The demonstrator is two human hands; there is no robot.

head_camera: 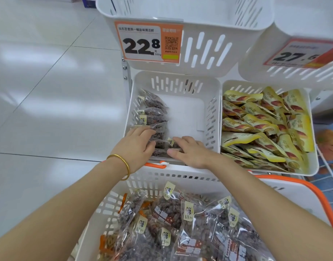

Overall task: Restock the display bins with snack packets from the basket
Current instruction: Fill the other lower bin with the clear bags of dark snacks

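Inside the display bin (209, 95), along its left wall, snack packets (154, 110) are standing in a row; the left hand (138, 142) is resting on the row's near end, fingers loose, grasping nothing; the right hand (190, 152) is pinching one packet (171, 143) at the bin's front; the basket (162, 178) is sitting just before the bin, holding more.

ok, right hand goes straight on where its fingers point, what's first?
The right hand points left at the clear snack packets in the bin; those come first, it seems to pinch one already.

Orange price tag (150, 42); glossy tiled floor (49, 91)
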